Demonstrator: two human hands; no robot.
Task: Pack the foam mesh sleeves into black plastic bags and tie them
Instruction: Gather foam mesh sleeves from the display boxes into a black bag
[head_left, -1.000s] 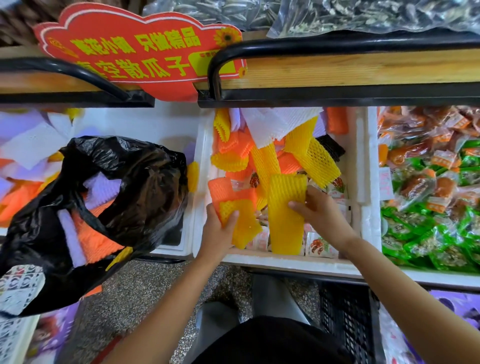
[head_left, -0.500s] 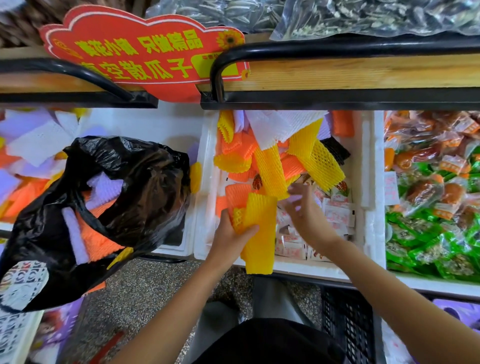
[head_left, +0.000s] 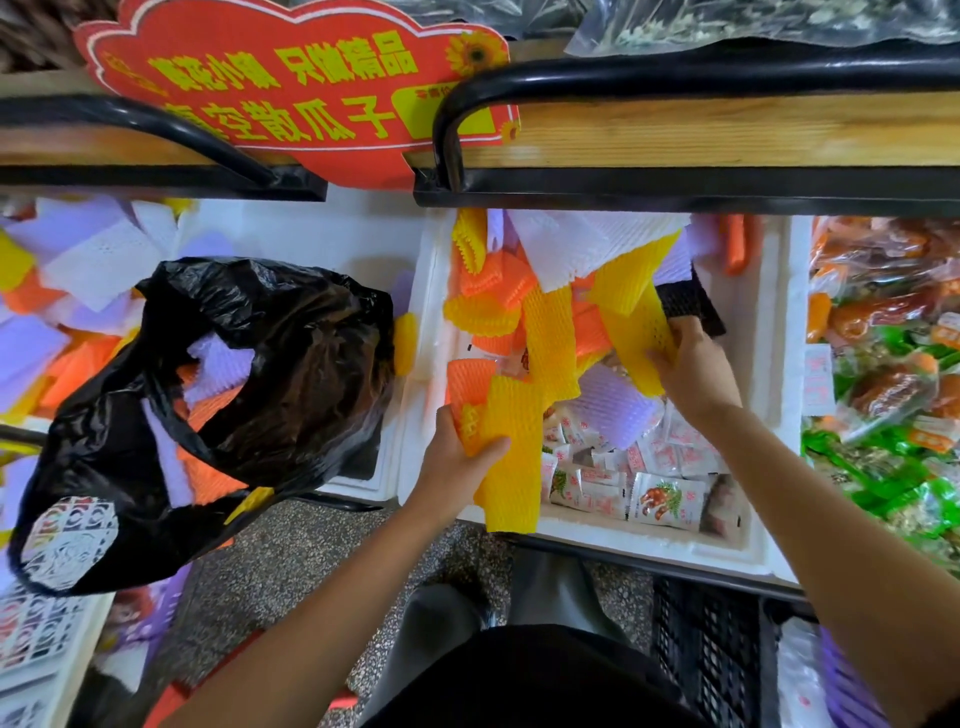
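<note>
Left hand (head_left: 457, 462) clutches a sheaf of sleeves (head_left: 511, 447) over the box (head_left: 774, 364); right hand (head_left: 693, 371) grips 1 more yellow sleeve (head_left: 639, 332). Best gathered flat and stacked before going to the bag (head_left: 311, 364), open at left.

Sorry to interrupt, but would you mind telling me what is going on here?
A person is picking foam mesh sleeves out of a white box. The left hand holds a stack of yellow and orange ones at the box's front, while the right hand grips a yellow sleeve farther back. The black bag on the left is open, partly filled with sleeves, and not yet tied.
</note>
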